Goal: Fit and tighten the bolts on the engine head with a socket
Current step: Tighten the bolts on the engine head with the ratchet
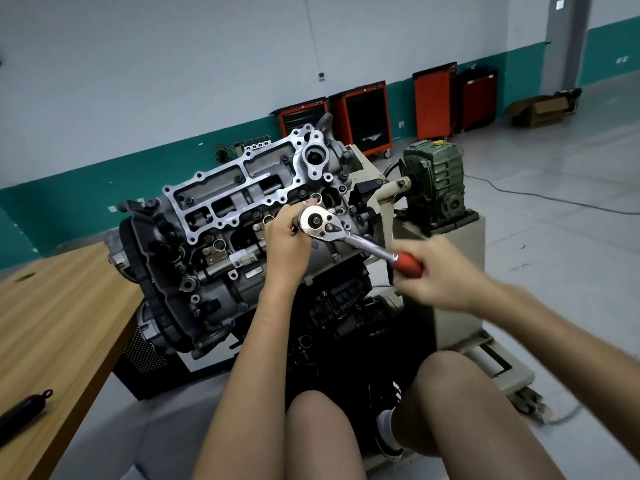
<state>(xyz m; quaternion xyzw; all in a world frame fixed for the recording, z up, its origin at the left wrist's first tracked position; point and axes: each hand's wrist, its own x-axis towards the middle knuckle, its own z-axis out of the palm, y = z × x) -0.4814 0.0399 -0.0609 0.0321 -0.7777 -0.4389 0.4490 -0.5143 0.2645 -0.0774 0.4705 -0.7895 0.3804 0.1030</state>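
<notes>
Grey concrete flooring (540, 209) is bounded by a white wall (173, 64) with a teal band along its foot, against which orange tool cabinets (369, 116) are lined up. An opened cardboard box (540, 110) is set on the floor to their right.

At the centre, an engine (214, 271) is carried on a beige engine stand (457, 244), with a green gearbox (436, 181) mounted on top of the stand at the right. The engine head (221, 188) is tilted toward the camera, its bright aluminium frame uppermost, and dark bolts (238, 178) are seen seated at several points across it.

A ratchet wrench (346, 237) is held over the right-hand part of the head. Its chrome head is steadied by the left hand (287, 237), whose fingers are curled round it from below — the socket underneath is hidden by that hand. The red grip at the other end is clasped in the right hand (436, 271), which is blurred; the wrench is angled down and to the right, out past the engine's edge.

On the left, a wooden table (62, 306) is placed just beside the engine, and a black elongated object (24, 410) — its kind cannot be told — is laid near the table's front edge.
</notes>
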